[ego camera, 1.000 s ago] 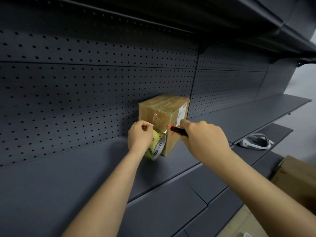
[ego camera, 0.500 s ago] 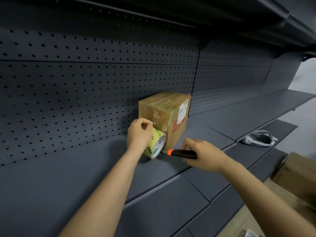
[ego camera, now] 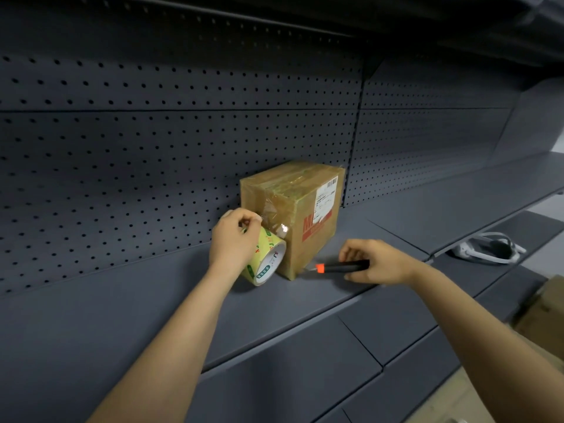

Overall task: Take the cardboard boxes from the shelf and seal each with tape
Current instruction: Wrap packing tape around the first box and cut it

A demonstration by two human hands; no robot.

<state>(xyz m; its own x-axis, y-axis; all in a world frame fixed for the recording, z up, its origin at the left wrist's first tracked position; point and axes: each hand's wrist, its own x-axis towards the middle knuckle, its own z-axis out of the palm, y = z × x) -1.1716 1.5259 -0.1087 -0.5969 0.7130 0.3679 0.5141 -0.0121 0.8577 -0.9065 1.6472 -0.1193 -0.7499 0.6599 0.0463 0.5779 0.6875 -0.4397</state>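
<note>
Surroundings: a dark grey shelf [ego camera: 146, 303] backed by a perforated panel [ego camera: 152, 148]; an upper shelf [ego camera: 427, 22] overhangs the work area. A white headset [ego camera: 485, 249] lies on the lower section to the right, well apart from the box. A second carton [ego camera: 546, 315] sits low at the right edge, cut off by the frame.
Task item: the cardboard box [ego camera: 317, 221] stands on the shelf, its rear close to the perforated panel; clear tape covers its top and left face.
Obstruction: the tape roll [ego camera: 270, 261] stands on edge just beside the box's left face, with a strip running up onto that face.
Grip, left side: the left hand [ego camera: 235, 239] is curled over the roll, fingertips pinching at the tape.
Grip, right side: the right hand [ego camera: 377, 265] is clenched round a black utility knife [ego camera: 343, 266]; its orange end is at the box's lower near corner.
Edges: the shelf's front lip runs under both forearms.
Open room: shelf surface extends left of the roll and right of the box.
</note>
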